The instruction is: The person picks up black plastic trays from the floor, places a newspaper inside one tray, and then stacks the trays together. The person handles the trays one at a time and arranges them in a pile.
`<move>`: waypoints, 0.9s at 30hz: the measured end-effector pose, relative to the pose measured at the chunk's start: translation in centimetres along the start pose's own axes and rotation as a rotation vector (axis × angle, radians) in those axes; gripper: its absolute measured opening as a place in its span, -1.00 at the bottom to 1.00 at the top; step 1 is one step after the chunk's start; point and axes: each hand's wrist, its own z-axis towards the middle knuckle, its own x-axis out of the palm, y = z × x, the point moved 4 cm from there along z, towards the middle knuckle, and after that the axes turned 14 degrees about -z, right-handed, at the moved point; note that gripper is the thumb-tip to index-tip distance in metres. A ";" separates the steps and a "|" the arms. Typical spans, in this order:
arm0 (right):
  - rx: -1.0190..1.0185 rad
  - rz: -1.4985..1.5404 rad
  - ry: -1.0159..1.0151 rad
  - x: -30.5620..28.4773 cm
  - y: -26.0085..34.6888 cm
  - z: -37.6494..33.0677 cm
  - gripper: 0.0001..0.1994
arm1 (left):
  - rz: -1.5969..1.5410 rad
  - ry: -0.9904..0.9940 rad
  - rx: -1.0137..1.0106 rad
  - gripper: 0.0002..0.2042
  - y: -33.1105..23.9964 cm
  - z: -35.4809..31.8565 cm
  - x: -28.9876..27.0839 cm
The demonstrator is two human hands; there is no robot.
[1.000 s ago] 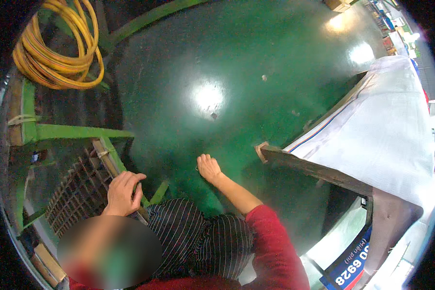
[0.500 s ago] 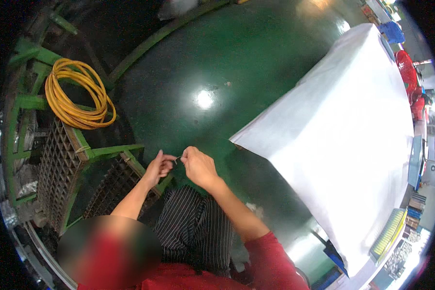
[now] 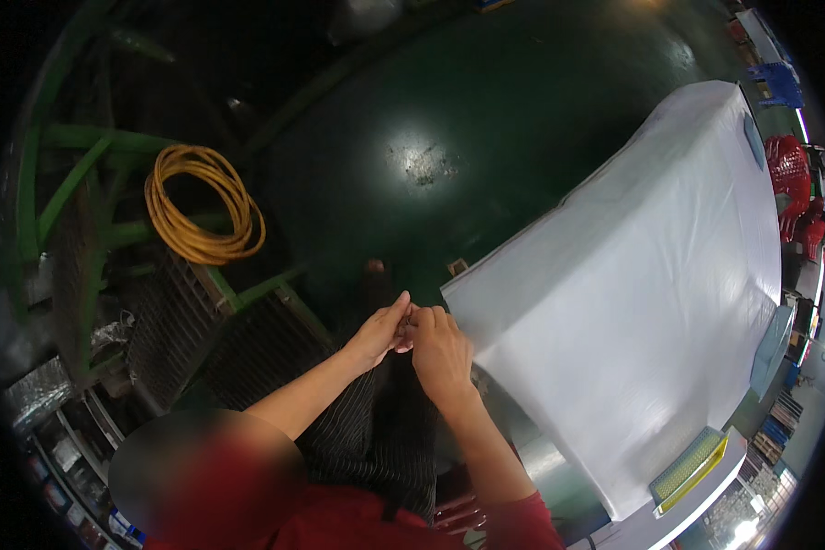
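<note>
My left hand [image 3: 379, 337] and my right hand [image 3: 444, 357] meet in front of my lap, just off the near left corner of the white-covered table [image 3: 632, 312]. The fingers of both are bent and pressed together around something small. A bit of it shows between the fingertips, too small and dim to name. Below the hands are my striped dark trousers [image 3: 357, 454].
A coil of yellow hose [image 3: 164, 213] hangs on a green metal frame [image 3: 29, 197] at the left, above dark slatted panels [image 3: 170, 321]. Yellow and green baskets [image 3: 692, 472] stand at the table's near right edge. Red chairs [image 3: 786, 174] are beyond it.
My hands have come together and shifted right in the view, nearer the table corner. Earlier they were slightly apart with a small thin thing between them. The view has turned and darkened.
</note>
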 end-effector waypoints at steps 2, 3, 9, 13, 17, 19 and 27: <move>0.055 0.122 -0.038 -0.8 0.4 3.6 -0.89 | -0.096 -0.038 -0.069 -0.52 -2.8 1.4 0.1; 0.091 0.180 -0.071 -1.1 0.6 5.4 -0.89 | -0.158 -0.066 -0.054 -0.52 -4.5 2.3 0.6; 0.313 0.433 -0.180 -3.3 2.7 18.6 -0.89 | -0.288 0.014 0.024 -0.51 -17.5 9.7 2.7; 0.400 0.384 -0.245 -4.3 2.2 27.0 -0.91 | -0.291 -0.067 0.155 -0.51 -25.0 14.5 6.1; 0.379 0.285 -0.295 -7.6 0.8 32.0 -0.87 | -0.259 -0.012 0.143 -0.58 -29.7 18.1 10.2; 0.385 0.419 -0.271 -10.4 -2.0 35.2 -0.85 | -0.222 -0.087 0.148 -0.59 -31.9 21.4 12.5; 0.624 0.719 -0.271 -6.8 -26.5 56.6 -0.82 | -0.074 -0.052 0.054 -0.63 -41.2 37.7 22.9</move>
